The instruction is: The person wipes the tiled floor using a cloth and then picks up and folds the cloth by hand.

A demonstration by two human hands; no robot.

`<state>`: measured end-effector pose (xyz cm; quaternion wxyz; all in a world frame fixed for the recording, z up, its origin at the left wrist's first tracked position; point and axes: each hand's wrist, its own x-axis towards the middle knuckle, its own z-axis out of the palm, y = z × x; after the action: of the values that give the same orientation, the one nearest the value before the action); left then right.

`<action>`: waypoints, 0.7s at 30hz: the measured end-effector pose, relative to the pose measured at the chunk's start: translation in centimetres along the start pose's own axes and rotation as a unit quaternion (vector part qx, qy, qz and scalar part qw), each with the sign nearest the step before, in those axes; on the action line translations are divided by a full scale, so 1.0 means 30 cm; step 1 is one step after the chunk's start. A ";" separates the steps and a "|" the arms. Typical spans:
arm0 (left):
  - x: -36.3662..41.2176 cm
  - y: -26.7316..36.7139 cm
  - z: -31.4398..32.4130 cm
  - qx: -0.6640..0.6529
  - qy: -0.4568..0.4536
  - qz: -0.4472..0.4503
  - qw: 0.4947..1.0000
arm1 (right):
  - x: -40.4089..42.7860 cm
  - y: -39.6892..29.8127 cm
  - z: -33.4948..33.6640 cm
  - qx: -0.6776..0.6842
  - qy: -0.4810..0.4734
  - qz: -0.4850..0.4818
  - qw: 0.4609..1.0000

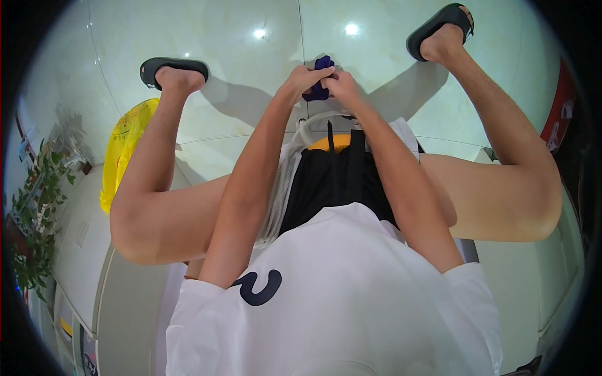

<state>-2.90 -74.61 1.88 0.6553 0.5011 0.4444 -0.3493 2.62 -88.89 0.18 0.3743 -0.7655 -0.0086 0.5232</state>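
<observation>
My left hand point(302, 82) and my right hand point(343, 88) meet in front of me, above the floor between my feet. Both grip a small dark purple item point(322, 66), which looks like bunched fabric. My left thumb lies across it, and the right fingers press it from the other side. The hands cover its middle, so its exact kind is unclear. Just below them, a thick white loop of cord or tubing point(308, 129) curves by my lap. Part of a yellow-orange rounded object point(324, 142) shows behind the hanging drawstring of my black shorts.
A bundle of white cord point(277, 207) runs down along my lap. The yellow plastic bag point(123, 145) beside my leg bears writing. Leafy green plants point(40, 207) stand at the far left. Under me is a pale sofa point(127, 301), and glossy tiles point(244, 94) cover the floor.
</observation>
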 end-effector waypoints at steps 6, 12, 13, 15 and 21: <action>-0.022 0.023 0.000 0.083 0.048 -0.042 0.995 | -0.001 -0.006 0.000 0.127 -0.072 0.089 0.985; -0.059 -0.052 -0.127 -0.013 0.061 -0.070 0.996 | -0.074 -0.066 0.102 0.127 -0.122 0.023 0.984; -0.064 -0.050 -0.153 -0.026 0.041 -0.076 0.996 | -0.088 -0.092 0.111 0.120 -0.143 0.015 0.982; -0.085 -0.071 -0.188 -0.009 0.050 -0.093 0.994 | -0.124 -0.134 0.146 0.111 -0.162 -0.003 0.981; -0.117 -0.075 -0.203 0.022 0.060 -0.085 0.994 | -0.222 -0.078 0.298 -0.172 0.079 -0.183 0.965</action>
<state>-7.61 -69.26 3.74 0.5843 0.4960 0.5160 -0.3826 -6.72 -84.85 5.30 0.3261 -0.8424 -0.2093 0.3744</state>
